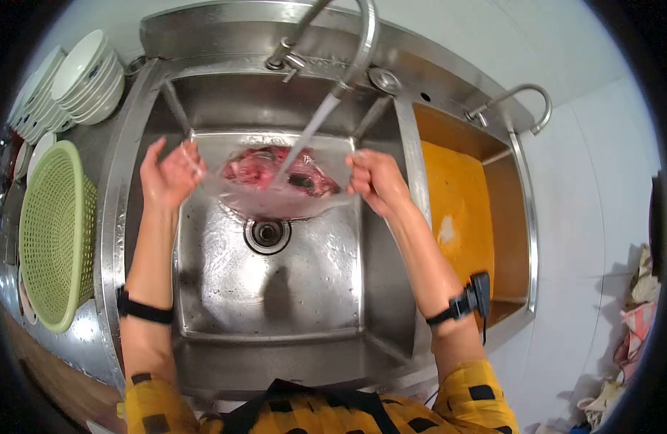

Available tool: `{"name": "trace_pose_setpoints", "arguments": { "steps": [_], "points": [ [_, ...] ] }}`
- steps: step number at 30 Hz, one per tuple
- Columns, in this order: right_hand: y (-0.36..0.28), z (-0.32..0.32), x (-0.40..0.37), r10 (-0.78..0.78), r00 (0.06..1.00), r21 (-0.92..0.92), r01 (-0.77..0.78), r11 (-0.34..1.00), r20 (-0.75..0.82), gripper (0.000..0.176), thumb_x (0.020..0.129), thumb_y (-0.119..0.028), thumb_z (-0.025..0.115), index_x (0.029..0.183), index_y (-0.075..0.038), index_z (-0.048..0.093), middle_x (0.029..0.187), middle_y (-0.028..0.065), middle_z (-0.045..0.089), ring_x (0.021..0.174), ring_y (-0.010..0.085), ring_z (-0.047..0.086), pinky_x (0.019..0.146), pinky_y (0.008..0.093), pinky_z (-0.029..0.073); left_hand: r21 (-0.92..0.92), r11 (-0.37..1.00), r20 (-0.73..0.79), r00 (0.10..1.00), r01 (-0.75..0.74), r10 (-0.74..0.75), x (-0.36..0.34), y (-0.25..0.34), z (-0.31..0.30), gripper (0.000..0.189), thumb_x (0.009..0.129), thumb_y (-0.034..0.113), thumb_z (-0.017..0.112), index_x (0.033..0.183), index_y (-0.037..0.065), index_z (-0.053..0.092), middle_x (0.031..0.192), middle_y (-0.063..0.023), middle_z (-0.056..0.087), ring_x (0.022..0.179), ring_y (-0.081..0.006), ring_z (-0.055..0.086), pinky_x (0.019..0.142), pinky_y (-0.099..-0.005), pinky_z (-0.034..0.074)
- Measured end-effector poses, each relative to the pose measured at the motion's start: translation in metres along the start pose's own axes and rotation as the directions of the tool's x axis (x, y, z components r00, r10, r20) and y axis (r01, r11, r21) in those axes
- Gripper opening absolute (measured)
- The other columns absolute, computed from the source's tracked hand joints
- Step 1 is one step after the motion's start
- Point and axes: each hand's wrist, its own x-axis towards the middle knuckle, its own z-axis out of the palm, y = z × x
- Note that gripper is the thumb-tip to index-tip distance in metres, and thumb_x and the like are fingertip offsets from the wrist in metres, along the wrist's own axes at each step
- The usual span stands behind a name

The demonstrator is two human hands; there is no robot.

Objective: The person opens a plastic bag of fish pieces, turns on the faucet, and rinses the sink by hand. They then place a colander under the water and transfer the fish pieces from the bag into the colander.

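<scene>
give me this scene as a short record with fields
left hand: at the bag's left edge, grip blurred
right hand: closed on the bag's right edge
plastic bag: see-through, over the sink, red contents
faucet: running, stream falling at the bag
left counter: green colander, stacked bowls

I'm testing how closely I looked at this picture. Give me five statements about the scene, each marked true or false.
1. Water falls from the tall curved metal faucet onto the clear plastic bag with red contents. True.
2. The light-green perforated plastic basket stands right of the square stainless-steel sink. False: the basket is to its left.
3. The right hand grips the bag. True.
4. The white round bowls lie in the sink. False: the bowls are stacked outside it.
5. Black straps circle both forearms. True.
</scene>
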Motion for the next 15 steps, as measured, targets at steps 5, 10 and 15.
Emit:
{"name": "trace_pose_setpoints", "arguments": {
  "steps": [5,10,15],
  "points": [
    [-0.026,-0.030,0.071,0.056,0.961,0.144,-0.017,0.989,-0.271,0.016,0.085,-0.006,0.038,0.081,0.002,0.052,0.053,0.0014,0.039,0.041,0.0121,0.034,0.046,0.0323,0.041,0.214,0.968,0.088,0.985,0.130,-0.152,0.033,-0.052,0.139,0.046,0.081,0.033,0.060,0.105,-0.006,0.051,0.099,-0.0189,0.062,0.076,-0.0232,0.060,0.072,-0.0362,0.048],
    [-0.021,-0.029,0.061,-0.044,0.982,0.114,0.066,0.991,-0.186,0.017,0.085,-0.008,0.040,0.081,0.001,0.053,0.054,0.0028,0.043,0.041,0.0124,0.037,0.042,0.0319,0.040,0.130,0.992,0.161,0.987,0.000,-0.021,-0.006,0.029,0.063,0.046,0.082,0.038,0.057,0.096,-0.005,0.055,0.098,-0.0185,0.062,0.077,-0.0239,0.060,0.076,-0.0376,0.047],
    [-0.006,0.028,0.032,0.018,1.000,-0.137,-0.017,0.990,-0.001,0.011,0.084,-0.004,0.048,0.081,0.003,0.057,0.050,-0.0001,0.036,0.041,0.0128,0.034,0.050,0.0315,0.041,0.143,0.988,-0.244,0.965,-0.062,0.096,0.006,-0.008,0.049,0.048,0.082,0.041,0.057,0.097,-0.004,0.052,0.099,-0.0217,0.062,0.076,-0.0237,0.060,0.074,-0.0384,0.049]
  ]
}}
